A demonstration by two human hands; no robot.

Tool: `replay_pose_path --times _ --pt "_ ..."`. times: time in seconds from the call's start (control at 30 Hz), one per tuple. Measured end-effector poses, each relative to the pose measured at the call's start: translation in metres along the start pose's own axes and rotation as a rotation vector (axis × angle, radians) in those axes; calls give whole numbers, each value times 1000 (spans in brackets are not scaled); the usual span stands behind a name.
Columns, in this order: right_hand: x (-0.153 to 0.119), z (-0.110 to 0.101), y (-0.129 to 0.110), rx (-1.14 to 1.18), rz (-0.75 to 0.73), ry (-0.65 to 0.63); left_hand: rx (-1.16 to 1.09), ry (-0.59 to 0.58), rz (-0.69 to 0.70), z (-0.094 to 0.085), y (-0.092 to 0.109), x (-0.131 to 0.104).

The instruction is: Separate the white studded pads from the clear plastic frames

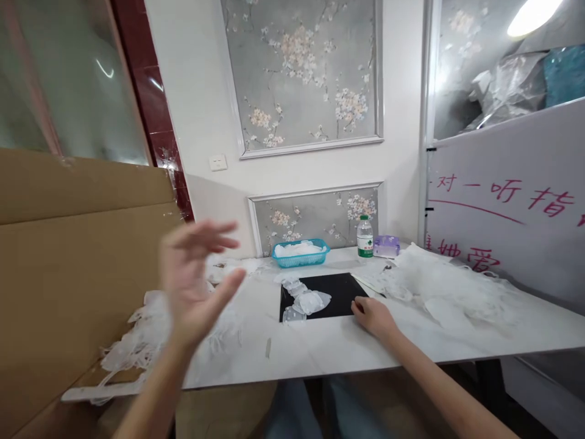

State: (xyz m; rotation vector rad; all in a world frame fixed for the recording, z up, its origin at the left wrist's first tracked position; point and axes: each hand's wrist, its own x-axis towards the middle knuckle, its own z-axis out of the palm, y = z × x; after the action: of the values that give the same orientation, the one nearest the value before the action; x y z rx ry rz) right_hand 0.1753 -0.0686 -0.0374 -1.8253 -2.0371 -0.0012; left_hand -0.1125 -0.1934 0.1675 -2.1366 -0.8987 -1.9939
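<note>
My left hand (196, 280) is raised above the left part of the white table (315, 347), blurred, its fingers apart and nothing between them. My right hand (372, 314) rests at the right edge of a black mat (338, 296), fingers curled together; whether something small is in them is hidden. Several translucent white pieces (311, 301) lie on the left half of the mat, some overlapping its edge. A heap of white lacy material (452, 286) spreads over the table to the right of my right hand. More white pieces with strings (150, 329) lie to the left.
At the table's back are a blue basket (301, 260) of white pieces, a green-capped bottle (365, 236) and a purple pack (386, 246). A large cardboard box (82, 256) stands left; a panel with red writing (512, 219) borders the right.
</note>
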Motion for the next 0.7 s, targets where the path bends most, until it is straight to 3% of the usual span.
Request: replay_pose_path --times 0.17,0.27,0.37,0.53,0.7 --pt "5 4 6 39 15 -8 182 -537 -401 63 -96 -81" --pt "10 8 -1 40 14 -1 268 -762 -513 81 -137 -120" --pt "19 15 -22 45 -2 55 325 -885 -551 84 -151 -129" --pt "35 31 -59 103 -25 130 389 -951 -534 86 -153 -120" --pt "43 40 -59 239 0 44 415 -908 -494 91 -156 -125"
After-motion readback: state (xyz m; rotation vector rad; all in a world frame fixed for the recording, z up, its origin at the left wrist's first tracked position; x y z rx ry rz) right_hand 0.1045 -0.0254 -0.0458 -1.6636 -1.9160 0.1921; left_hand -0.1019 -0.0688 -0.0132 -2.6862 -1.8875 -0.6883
